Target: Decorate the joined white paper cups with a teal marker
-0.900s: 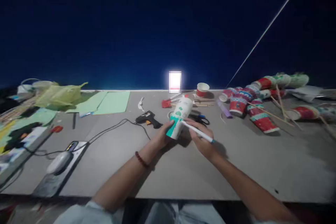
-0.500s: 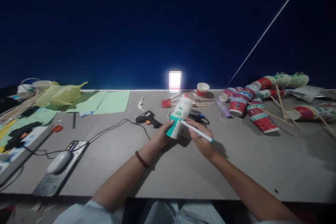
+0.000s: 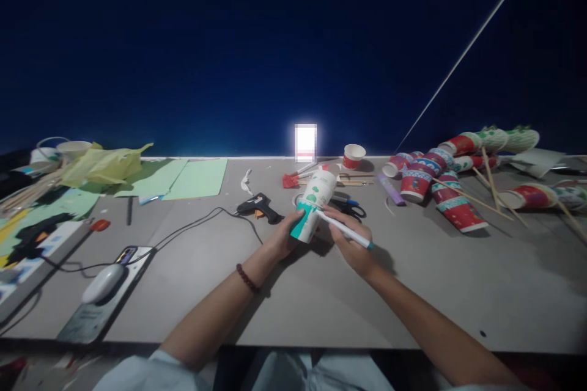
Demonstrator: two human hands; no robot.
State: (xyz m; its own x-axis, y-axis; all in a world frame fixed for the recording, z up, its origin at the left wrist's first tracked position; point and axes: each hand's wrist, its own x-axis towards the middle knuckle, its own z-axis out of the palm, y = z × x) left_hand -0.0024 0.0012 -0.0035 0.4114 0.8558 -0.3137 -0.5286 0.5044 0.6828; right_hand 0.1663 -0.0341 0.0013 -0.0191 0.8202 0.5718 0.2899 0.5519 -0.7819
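A white paper cup (image 3: 315, 203) with a teal band and green blotches is tilted away from me over the grey table (image 3: 284, 293). My left hand (image 3: 285, 236) grips its teal end; a dark bead bracelet is on that wrist. My right hand (image 3: 352, 243) holds a white marker (image 3: 345, 230) with a teal end, and the marker's tip touches the cup's side at the edge of the teal band.
Behind the cup lie a black glue gun (image 3: 258, 206) with its cord, scissors (image 3: 349, 208) and a red-and-white cup (image 3: 353, 157). Several red patterned cups (image 3: 444, 195) on sticks lie at the right. Green paper (image 3: 195, 178), a yellow bag and a power strip (image 3: 106, 290) are at the left.
Almost nothing differs; both hands, the cup and the marker keep their places, with only a slight settling of the camera view.
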